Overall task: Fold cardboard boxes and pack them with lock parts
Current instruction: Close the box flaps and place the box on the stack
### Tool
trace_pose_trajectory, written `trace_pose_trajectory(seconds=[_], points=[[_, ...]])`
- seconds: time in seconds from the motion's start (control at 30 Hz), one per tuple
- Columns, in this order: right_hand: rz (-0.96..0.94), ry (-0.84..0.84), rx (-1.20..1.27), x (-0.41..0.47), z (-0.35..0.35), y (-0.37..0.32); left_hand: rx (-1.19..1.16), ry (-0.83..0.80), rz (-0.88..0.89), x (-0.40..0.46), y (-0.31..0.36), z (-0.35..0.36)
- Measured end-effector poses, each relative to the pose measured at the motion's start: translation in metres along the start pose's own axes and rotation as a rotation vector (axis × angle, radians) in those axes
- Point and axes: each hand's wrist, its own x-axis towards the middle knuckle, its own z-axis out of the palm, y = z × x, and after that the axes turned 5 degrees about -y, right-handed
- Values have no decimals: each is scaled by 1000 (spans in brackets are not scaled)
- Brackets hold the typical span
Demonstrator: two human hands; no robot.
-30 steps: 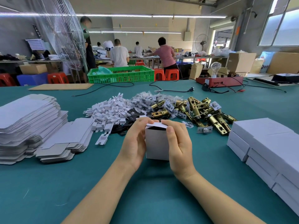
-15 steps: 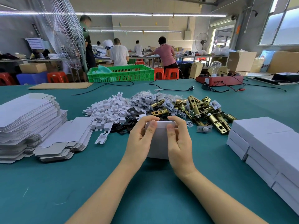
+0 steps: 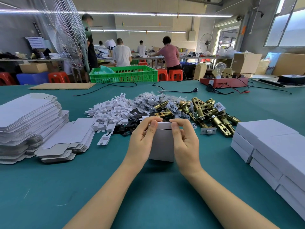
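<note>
Head view shows a small white cardboard box (image 3: pixel 162 144) standing upright on the green table (image 3: pixel 148 195), gripped between both hands. The left hand (image 3: pixel 142 139) curls round its left side and the right hand (image 3: pixel 185 142) round its right side, with both thumbs lying on the near face just under the top edge and the fingers bent over the top flap, which looks folded down flat.

By my judgement the box is light, thin-walled and easily dented, so the sides and corners are the place to hold it, with pressure kept gentle on the broad faces.

Just beyond the fingertips lies a heap of white plastic pieces (image 3: pixel 109 113), black plates (image 3: pixel 137 115) and bagged small parts (image 3: pixel 148 100); beyond the right hand lie brass latch bolts (image 3: pixel 214 116), which look heavy and hard by comparison. Well out from the left hand sits a stack of flat box blanks (image 3: pixel 29 123), and out from the right hand a stack of finished white boxes (image 3: pixel 272 149).

No brand, label or writing can be read on the box or the parts.
</note>
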Motion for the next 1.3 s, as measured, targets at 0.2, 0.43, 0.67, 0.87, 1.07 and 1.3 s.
trace_pose_trajectory(seconds=[0.2, 0.43, 0.67, 0.87, 1.07, 1.3], points=[[-103, 3, -133, 2, -3, 0, 28, 6, -5, 0, -1, -3], [-276, 22, -296, 2, -6, 2, 18, 3, 7, -1, -3, -4], [-303, 21, -321, 2, -7, 2, -43, -52, -13, 1, -9, -5], [-270, 29, -284, 0, -5, 2, -79, -98, 32, 0, -8, -3], [-299, 22, -288, 2, -7, 2, -121, -95, -8, 0, -10, -4], [-358, -39, -329, 3, -11, 7, -46, -87, 40, -1, -13, -1]])
